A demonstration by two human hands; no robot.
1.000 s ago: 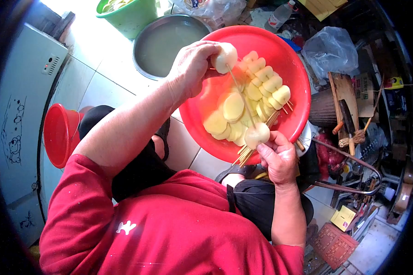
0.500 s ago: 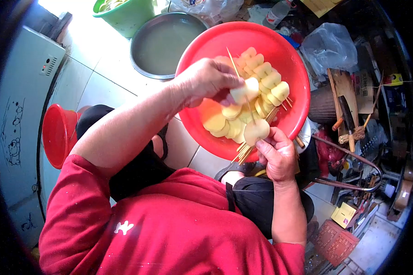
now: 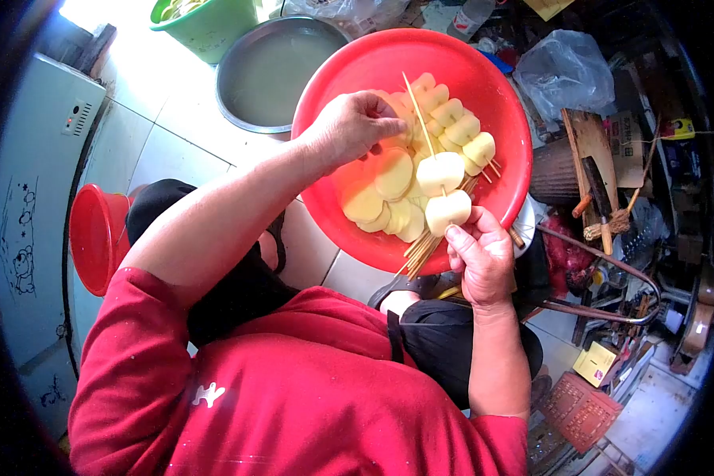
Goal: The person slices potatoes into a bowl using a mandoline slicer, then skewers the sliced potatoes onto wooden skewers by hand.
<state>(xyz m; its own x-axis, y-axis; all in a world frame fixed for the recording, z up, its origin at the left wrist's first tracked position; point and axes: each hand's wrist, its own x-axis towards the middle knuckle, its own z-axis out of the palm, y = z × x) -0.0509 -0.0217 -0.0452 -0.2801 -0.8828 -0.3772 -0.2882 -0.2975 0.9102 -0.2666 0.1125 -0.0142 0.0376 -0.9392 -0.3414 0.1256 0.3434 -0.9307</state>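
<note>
My right hand pinches the near end of a skewer of potato slices, thumb and fingers against the lowest slice. A second pale slice sits further up the same bamboo stick, whose bare pointed end slants up and away. My left hand is left of that point, fingers bent and thumb apart, with nothing visible in it. Beneath both hands, the red basin contains loose round slices, filled skewers and a bundle of bare sticks.
A metal basin of cloudy liquid and a green tub stand beyond on the tiles. To the left is a red bucket. At right lie a clear plastic bag, a knife and a bent metal frame.
My left hand has let go of the upper slice, which is now on the stick, and has drawn back to the left. The slice in my right hand has tilted.
</note>
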